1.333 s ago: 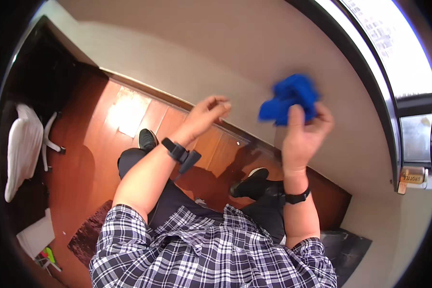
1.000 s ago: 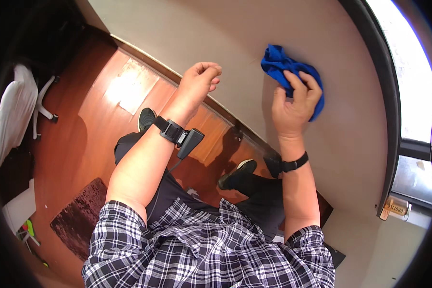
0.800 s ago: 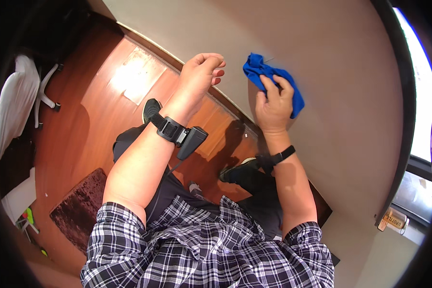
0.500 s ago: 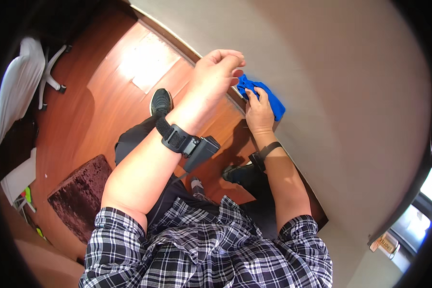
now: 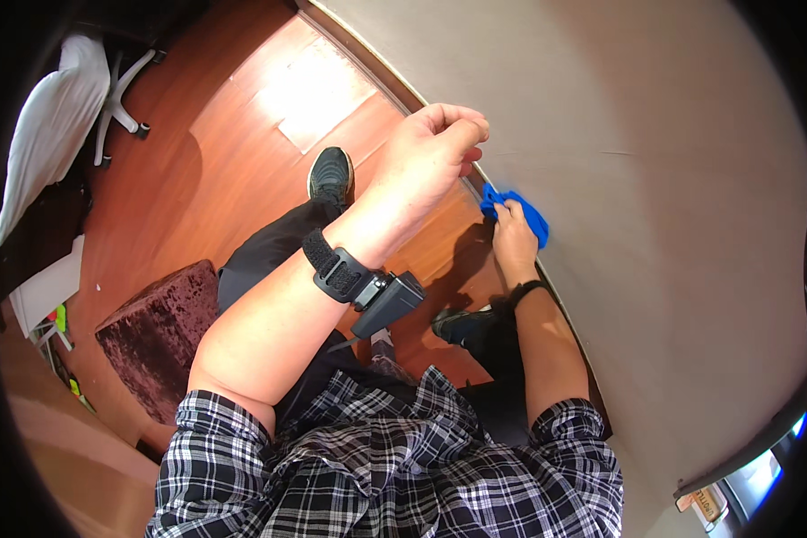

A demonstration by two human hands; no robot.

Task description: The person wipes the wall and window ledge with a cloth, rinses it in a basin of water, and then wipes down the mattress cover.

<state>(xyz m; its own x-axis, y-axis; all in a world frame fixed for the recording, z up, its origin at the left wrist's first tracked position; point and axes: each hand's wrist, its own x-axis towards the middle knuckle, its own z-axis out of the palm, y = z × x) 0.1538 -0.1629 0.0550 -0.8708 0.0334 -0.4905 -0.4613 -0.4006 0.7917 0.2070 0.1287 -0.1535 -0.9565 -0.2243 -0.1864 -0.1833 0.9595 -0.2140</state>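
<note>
Our right hand (image 5: 514, 235) presses the blue cloth (image 5: 516, 208) low on the wall (image 5: 655, 179), fingers clamped around it; our left hand (image 5: 435, 148) hovers loosely curled, seemingly empty; the wall's lower strip remains unwiped

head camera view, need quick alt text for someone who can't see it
Seen from above, a person's right hand presses a crumpled blue cloth low against a beige wall, near the reddish wooden floor. Their left hand, loosely curled and empty, is raised in front; a black wrist strap with a small device sits on that forearm.
</note>
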